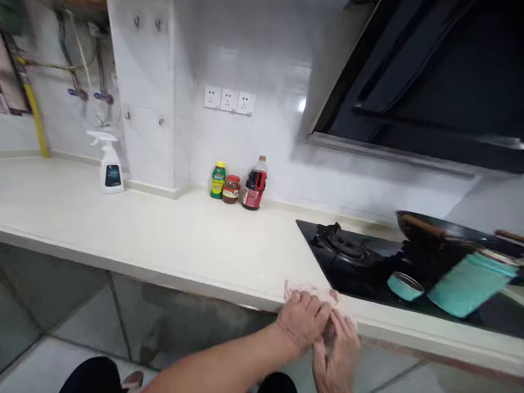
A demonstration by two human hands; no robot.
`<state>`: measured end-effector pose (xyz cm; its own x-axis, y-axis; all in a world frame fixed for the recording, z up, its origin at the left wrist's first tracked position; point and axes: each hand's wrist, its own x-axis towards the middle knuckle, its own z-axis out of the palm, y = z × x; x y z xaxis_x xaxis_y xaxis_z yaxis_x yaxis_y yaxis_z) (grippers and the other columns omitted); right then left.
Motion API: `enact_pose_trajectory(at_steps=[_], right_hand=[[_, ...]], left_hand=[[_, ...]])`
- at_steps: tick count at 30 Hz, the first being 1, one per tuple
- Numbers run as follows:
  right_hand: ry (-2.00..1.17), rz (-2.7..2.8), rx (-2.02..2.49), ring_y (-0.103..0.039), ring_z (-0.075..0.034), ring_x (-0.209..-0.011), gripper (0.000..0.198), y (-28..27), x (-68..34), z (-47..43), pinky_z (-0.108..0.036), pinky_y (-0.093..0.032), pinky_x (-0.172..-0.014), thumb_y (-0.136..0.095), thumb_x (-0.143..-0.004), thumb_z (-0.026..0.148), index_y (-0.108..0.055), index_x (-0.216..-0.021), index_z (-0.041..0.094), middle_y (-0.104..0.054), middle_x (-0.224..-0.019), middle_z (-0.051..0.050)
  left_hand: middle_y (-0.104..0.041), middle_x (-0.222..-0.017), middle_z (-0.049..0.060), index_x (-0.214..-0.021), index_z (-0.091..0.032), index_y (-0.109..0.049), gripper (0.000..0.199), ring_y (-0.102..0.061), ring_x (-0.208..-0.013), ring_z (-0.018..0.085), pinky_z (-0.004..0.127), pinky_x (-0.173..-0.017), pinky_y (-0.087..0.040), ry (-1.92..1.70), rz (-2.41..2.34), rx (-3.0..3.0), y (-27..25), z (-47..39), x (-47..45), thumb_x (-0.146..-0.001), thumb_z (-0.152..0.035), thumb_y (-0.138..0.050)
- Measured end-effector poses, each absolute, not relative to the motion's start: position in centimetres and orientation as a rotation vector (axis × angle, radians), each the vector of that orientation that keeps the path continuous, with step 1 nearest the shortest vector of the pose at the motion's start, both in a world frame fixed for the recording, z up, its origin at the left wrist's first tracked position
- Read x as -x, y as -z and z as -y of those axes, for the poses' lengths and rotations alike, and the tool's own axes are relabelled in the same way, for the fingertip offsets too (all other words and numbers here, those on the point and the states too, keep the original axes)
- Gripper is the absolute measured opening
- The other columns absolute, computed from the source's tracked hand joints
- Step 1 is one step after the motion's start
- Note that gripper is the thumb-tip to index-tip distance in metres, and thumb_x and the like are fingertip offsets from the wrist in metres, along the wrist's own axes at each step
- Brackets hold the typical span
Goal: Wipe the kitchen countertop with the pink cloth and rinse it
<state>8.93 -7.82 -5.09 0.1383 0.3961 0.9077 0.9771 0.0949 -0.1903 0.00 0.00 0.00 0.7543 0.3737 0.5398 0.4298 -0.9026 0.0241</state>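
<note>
At far left, a yellow pipe (36, 117) runs down the wall, and a white spray bottle (111, 169) stands upright on the pale counter (164, 234). Further right, below three sockets (230, 100), a green bottle (218, 181), a red-lidded jar (231, 190) and a dark sauce bottle (254, 185) stand close together near the wall. At the counter's front edge, just left of the stove (368, 275), lies a pinkish cloth (305, 287). The left hand (303, 319) rests on it, fingers bent and close together; whether they clasp it cannot be told. The right hand (338, 349), slightly blurred, is just beside, fingers bent; its grip cannot be determined. On the stove are a turquoise tin (405, 286), a larger, tilted turquoise container (470, 284) and a dark pan (454, 229).
</note>
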Motion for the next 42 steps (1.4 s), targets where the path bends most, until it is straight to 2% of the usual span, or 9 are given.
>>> enact_pose_trajectory(at_steps=[3, 5, 8, 12, 19, 27, 31, 36, 42], right_hand=[[0.857, 1.504, 1.578, -0.037, -0.042, -0.136, 0.055, 4.3, -9.0, 7.7, -0.064, -0.034, -0.106, -0.046, -0.098, 0.050, -0.044, -0.145, 0.022, -0.048, -0.138, -0.019], [0.905, 1.530, 1.663, -0.038, -0.043, -0.134, 0.052, 3.5, -8.6, 7.1, -0.064, -0.033, -0.105, -0.054, -0.094, 0.054, -0.053, -0.138, 0.025, -0.049, -0.135, -0.018], [0.915, 1.578, 1.747, -0.043, -0.042, -0.126, 0.052, 2.2, -6.3, 5.2, -0.064, -0.029, -0.104, -0.070, -0.084, 0.055, -0.061, -0.128, 0.030, -0.055, -0.126, -0.014], [0.854, 1.705, 1.668, -0.047, -0.039, -0.120, 0.067, 1.1, -0.1, 2.2, -0.059, -0.027, -0.103, -0.087, -0.067, 0.053, -0.062, -0.125, 0.034, -0.061, -0.126, -0.010], [0.959, 1.808, 1.434, -0.047, -0.036, -0.122, 0.077, 1.3, 4.7, 0.3, -0.058, -0.021, -0.108, -0.092, -0.062, 0.039, -0.056, -0.130, 0.033, -0.062, -0.128, -0.008], [0.893, 1.882, 1.446, -0.045, -0.037, -0.127, 0.077, 2.0, -5.4, 3.6, -0.060, -0.023, -0.112, -0.090, -0.063, 0.027, -0.054, -0.131, 0.032, -0.058, -0.128, -0.009], [0.835, 1.872, 1.565, -0.045, -0.037, -0.129, 0.071, 2.7, -12.8, 6.0, -0.060, -0.025, -0.112, -0.086, -0.068, 0.032, -0.053, -0.131, 0.030, -0.057, -0.129, -0.010], [0.943, 1.790, 1.819, -0.044, -0.038, -0.131, 0.054, 3.8, -23.0, 9.4, -0.062, -0.026, -0.109, -0.066, -0.078, 0.036, -0.051, -0.129, 0.026, -0.056, -0.130, -0.013], [0.936, 1.560, 2.135, -0.042, -0.041, -0.130, 0.056, 4.2, -32.1, 12.6, -0.064, -0.031, -0.102, -0.055, -0.075, 0.043, -0.051, -0.128, 0.026, -0.055, -0.133, -0.013]], left_hand=[[-0.063, -0.130, 0.015, -0.136, -0.013, -0.048, 0.049, -0.058, -0.123, 0.027, 0.039, -0.104, -0.045, 0.868, 0.323, 2.980, -2.0, -1.5, 5.7, -0.093, -0.033, -0.060], [-0.054, -0.144, 0.016, -0.139, -0.018, -0.046, 0.063, -0.049, -0.135, 0.028, 0.039, -0.110, -0.041, 0.904, 0.189, 3.005, -3.1, -3.3, 10.3, -0.085, -0.037, -0.071], [-0.059, -0.139, 0.015, -0.132, -0.024, -0.055, 0.046, -0.051, -0.133, 0.028, 0.043, -0.108, -0.043, 0.988, 0.445, 2.913, -4.6, -7.1, 18.0, -0.089, -0.035, -0.067], [-0.069, -0.120, 0.013, -0.113, -0.022, -0.067, 0.027, -0.062, -0.117, 0.027, 0.043, -0.101, -0.046, 1.002, 0.820, 2.764, -5.7, -12.6, 26.5, -0.095, -0.039, -0.057], [-0.072, -0.115, 0.008, -0.106, -0.024, -0.072, 0.039, -0.063, -0.112, 0.026, 0.040, -0.099, -0.045, 0.962, 1.287, 2.648, -4.6, -15.2, 30.8, -0.094, -0.054, -0.050], [-0.073, -0.115, 0.008, -0.105, -0.021, -0.071, 0.039, -0.063, -0.112, 0.026, 0.039, -0.099, -0.045, 0.955, 1.318, 2.679, -5.0, -14.8, 30.7, -0.094, -0.050, -0.048], [-0.074, -0.111, 0.008, -0.102, -0.021, -0.072, 0.040, -0.065, -0.109, 0.025, 0.038, -0.097, -0.046, 0.972, 1.297, 2.668, -5.3, -14.6, 30.7, -0.094, -0.050, -0.046], [-0.075, -0.109, 0.008, -0.100, -0.020, -0.073, 0.038, -0.065, -0.108, 0.025, 0.037, -0.098, -0.046, 0.998, 1.295, 2.650, -5.3, -14.7, 30.5, -0.093, -0.048, -0.047], [-0.074, -0.110, 0.008, -0.100, -0.021, -0.072, 0.036, -0.064, -0.109, 0.025, 0.038, -0.099, -0.044, 0.963, 1.329, 2.619, -5.3, -14.5, 30.2, -0.094, -0.046, -0.046]])
